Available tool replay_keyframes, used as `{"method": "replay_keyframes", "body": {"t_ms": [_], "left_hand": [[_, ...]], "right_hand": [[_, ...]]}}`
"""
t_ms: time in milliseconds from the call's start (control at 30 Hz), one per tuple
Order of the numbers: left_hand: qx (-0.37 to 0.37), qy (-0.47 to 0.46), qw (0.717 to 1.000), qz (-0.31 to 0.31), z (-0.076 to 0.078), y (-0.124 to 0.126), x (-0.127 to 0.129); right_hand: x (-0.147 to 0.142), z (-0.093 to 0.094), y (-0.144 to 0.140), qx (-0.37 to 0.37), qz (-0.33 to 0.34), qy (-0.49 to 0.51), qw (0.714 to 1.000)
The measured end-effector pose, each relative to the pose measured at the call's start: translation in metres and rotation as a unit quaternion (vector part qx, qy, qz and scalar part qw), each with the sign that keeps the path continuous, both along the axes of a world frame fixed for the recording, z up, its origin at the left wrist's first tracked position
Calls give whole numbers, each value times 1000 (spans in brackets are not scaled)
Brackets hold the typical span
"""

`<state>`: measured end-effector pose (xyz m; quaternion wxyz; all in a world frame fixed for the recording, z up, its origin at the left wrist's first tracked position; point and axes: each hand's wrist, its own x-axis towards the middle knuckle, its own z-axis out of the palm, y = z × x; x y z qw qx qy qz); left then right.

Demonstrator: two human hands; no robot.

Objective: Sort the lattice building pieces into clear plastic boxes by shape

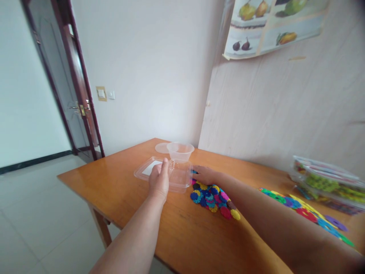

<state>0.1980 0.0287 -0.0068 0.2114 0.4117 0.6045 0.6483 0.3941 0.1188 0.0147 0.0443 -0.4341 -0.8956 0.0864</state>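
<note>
A clear plastic hinged box (180,177) lies unfolded on the wooden table, its flat lid (142,172) bearing a white label. My left hand (159,180) is closed on the box near the hinge, thumb pointing up and fingers mostly hidden. At the box's right rim, my right hand (204,175) reaches over a heap of colourful notched plastic discs (211,198). Blue discs (194,172) show between its curled fingers and thumb. Just behind the box stands a translucent round tub (180,150), beside a round lid (162,148).
More notched discs (306,213) are spread beyond my right forearm. A clear container of green and yellow pieces (323,183) stands at the table's right. The table (94,179) meets the wall at the back; a door (54,76) is at the left.
</note>
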Motion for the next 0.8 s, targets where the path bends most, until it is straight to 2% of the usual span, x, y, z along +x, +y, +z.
{"method": "replay_keyframes", "body": {"t_ms": [267,567,700,800], "left_hand": [[16,6,1000,-14,-5,2,-2],[4,-14,1000,-3,-1,2,0],[1,-14,1000,-12,-2,3,-1],[4,-12,1000,-19,-3,4,-2]], "right_hand": [[13,4,-29,2,1,-10,1000],[28,14,-69,44,12,-29,999],[40,17,-95,70,0,-13,997],[50,19,-125,109,-21,30,993]]}}
